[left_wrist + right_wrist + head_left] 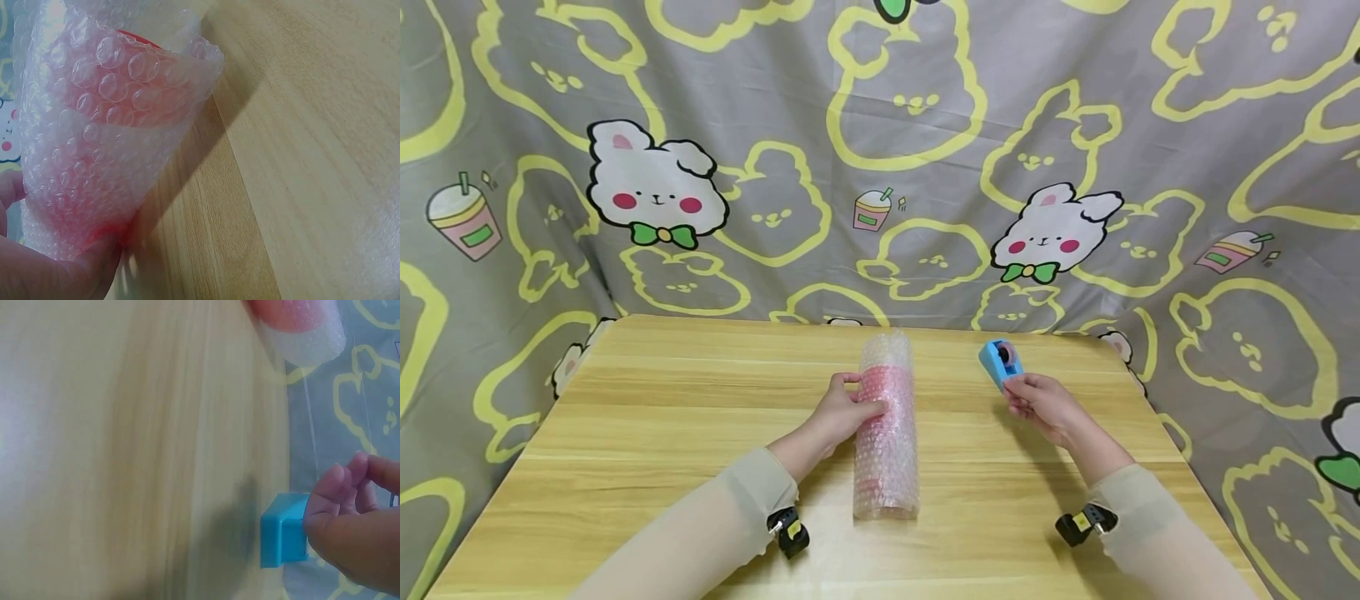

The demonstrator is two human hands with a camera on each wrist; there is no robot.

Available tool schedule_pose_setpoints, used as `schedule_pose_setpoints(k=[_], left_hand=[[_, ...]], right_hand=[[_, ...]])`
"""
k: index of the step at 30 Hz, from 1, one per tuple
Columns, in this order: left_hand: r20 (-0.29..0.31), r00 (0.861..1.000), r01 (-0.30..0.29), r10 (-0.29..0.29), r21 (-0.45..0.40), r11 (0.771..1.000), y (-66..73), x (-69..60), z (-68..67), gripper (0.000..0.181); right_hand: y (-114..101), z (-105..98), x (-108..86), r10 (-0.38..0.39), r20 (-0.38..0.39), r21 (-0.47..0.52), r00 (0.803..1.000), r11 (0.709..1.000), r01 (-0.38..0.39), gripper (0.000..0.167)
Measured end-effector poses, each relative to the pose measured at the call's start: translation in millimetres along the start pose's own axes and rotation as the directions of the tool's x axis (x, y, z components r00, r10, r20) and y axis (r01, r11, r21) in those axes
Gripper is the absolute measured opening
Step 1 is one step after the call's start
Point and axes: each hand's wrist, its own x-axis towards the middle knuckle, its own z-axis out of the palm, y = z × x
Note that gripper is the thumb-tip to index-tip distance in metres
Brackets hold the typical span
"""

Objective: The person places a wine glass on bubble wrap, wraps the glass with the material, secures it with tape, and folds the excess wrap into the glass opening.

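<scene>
A long roll of bubble wrap (887, 475) lies lengthwise on the table, with something red and pink showing through it. My left hand (842, 412) grips the roll from its left side, the thumb across the top. In the left wrist view, the bubble wrap (112, 150) has a loose open end, with a red rim inside. A blue tape dispenser (995, 364) with a roll of tape stands to the right. At its near end, my right hand (1043, 407) pinches with thumb and fingertips; the tape strip there is too thin to make out. The dispenser (281, 531) shows partly behind the fingers in the right wrist view.
The wooden table (700, 383) runs back to a grey patterned curtain (790, 275), which also closes off both sides. The roll and the dispenser stand apart, with bare tabletop between them.
</scene>
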Motion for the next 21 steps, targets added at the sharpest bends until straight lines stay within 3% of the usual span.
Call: schedule_pose_setpoints(k=[21], left_hand=[[-0.001, 1.000, -0.006, 0.006, 0.002, 1.000, -1.1, 0.8, 0.2, 0.070]], right_hand=[[-31, 40, 10.9, -0.105, -0.018, -0.141, 0.994, 0.985, 0.101, 0.017]])
